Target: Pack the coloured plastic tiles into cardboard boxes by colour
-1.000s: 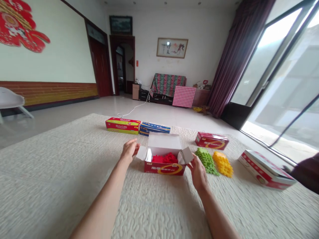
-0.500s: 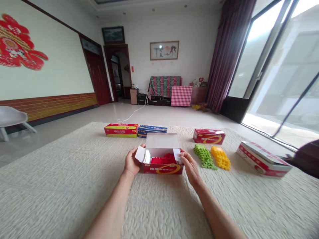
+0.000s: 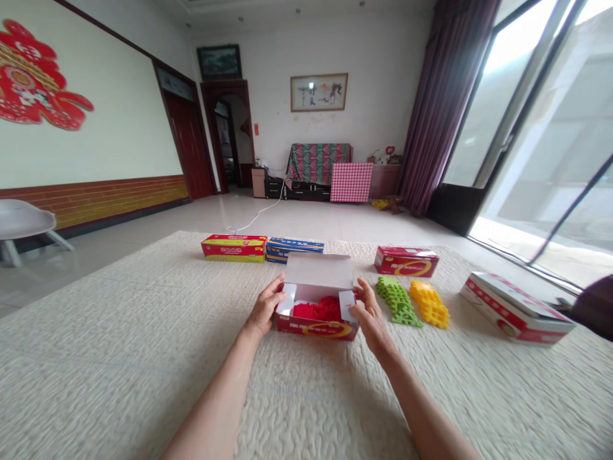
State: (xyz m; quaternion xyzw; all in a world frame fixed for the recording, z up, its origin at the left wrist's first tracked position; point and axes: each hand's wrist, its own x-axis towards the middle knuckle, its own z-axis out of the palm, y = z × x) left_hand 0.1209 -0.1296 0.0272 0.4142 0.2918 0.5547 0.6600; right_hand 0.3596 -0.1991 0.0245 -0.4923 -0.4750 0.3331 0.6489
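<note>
A red cardboard box (image 3: 306, 328) sits on the mat in front of me with its white-lined lid (image 3: 318, 271) raised. Red plastic pieces (image 3: 318, 309) lie inside it; their exact shape is partly hidden. My left hand (image 3: 263, 309) grips the left end of the box, thumb by the folded-in white flap (image 3: 287, 299). At the opposite end, my right hand (image 3: 372, 319) has its thumb against the right flap (image 3: 347, 305) and its fingers curled behind the side. To the right lie a green piece of linked plastic (image 3: 398, 301) and a yellow one (image 3: 430, 304).
Behind the open box stand a red-and-yellow box (image 3: 234, 248) and a blue box (image 3: 295, 248). Another red box (image 3: 406, 261) is at the back right, and a larger white-and-red box (image 3: 514, 310) lies farther right. All rest on a cream textured mat (image 3: 143, 358).
The left flap, which stuck outward, now leans in over the box opening. My left hand has shifted to that end's upper edge, and the right fingers have moved up behind the right side.
</note>
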